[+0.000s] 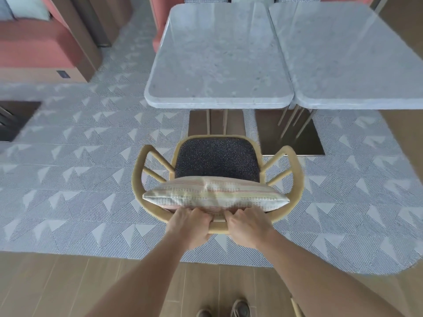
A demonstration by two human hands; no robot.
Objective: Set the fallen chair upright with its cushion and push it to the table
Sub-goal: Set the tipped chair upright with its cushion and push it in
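1. A wooden armchair [216,156] with a dark speckled seat stood upright on a patterned grey rug [80,179], facing a pale stone table [217,60], its seat front near the table's near edge but not under it.
2. A striped cushion [215,195] lay along the rear of the seat, leaning against the backrest.
3. The left hand [187,225] and right hand [249,227] sat side by side on the top back rail, fingers curled over it and clamped on the chair, knuckles touching the cushion.
4. A second stone table [354,53] stood just beside the first, to the right.
5. Two shoes [240,308] showed on the wooden floor [68,282] below.
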